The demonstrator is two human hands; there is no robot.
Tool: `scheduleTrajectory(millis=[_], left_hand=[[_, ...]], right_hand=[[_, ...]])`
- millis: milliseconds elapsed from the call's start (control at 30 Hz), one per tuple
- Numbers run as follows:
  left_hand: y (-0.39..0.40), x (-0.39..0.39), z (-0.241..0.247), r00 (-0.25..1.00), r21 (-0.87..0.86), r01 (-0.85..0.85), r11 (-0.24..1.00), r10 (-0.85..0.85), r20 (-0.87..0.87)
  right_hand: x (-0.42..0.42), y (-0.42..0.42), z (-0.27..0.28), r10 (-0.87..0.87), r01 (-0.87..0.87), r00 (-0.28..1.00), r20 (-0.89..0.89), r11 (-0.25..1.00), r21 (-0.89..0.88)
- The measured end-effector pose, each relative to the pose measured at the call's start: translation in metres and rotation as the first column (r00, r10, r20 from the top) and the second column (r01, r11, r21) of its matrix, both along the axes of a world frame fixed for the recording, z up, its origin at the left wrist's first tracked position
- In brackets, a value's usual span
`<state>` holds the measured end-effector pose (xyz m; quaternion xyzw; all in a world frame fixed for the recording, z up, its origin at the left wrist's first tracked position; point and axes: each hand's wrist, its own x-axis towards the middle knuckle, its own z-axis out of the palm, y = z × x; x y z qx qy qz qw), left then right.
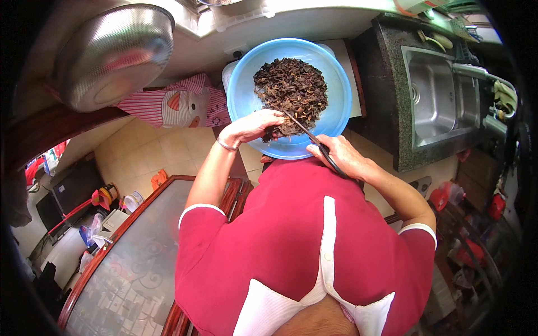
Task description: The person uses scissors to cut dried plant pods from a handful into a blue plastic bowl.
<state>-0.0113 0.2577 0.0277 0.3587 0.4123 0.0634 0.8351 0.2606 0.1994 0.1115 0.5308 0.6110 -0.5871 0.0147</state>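
A wide blue plastic basin [241, 80] stands before me with a heap of dark brown dried leaf pieces [292, 86] in it. Over the basin's near left part, my left hand [256, 124] holds a bunch of dark leaves [290, 127] between thumb and fingers. Black-handled scissors [309, 133] are gripped in my right hand [342, 153] at the near right rim. Their blades point up and left, with the tips beside my left fingertips and the leaves. Whether the blades are fully closed, I cannot tell.
Right of the basin, a dark stone counter [388, 84] holds a steel double sink [433, 96]. A perforated metal bowl [117, 54] hangs or stands at upper left, above a striped cloth [180, 103]. A wood-framed glass door [138, 252] lies at lower left.
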Motion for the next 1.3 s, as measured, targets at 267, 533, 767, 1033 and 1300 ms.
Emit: scheduleTrajectory(millis=[267,533,767,1033,1300], left_hand=[[-0.001,0.006,0.010,0.990,0.062,0.097,0.993,-0.090,-0.110],[-0.004,0.004,0.028,0.948,0.151,0.138,0.979,-0.086,-0.306],[-0.011,0.014,0.032,0.971,0.321,0.239,0.916,-0.216,-0.107],[0.038,-0.007,-0.038,0.835,0.734,0.048,0.678,0.376,-0.401],[0.057,0.017,-0.091,0.745,0.832,0.438,0.342,0.380,-0.548]], right_hand=[[0.004,0.001,-0.008,0.035,-0.034,0.999,-0.014,0.999,0.007],[0.010,0.002,-0.007,-0.031,0.027,0.996,-0.084,0.998,-0.053],[0.009,0.003,-0.015,-0.018,0.009,0.986,-0.163,0.998,-0.057],[0.023,-0.002,-0.036,-0.163,0.140,0.973,-0.164,0.979,-0.145],[0.028,0.004,-0.021,-0.442,0.338,0.892,-0.097,0.792,-0.509]])
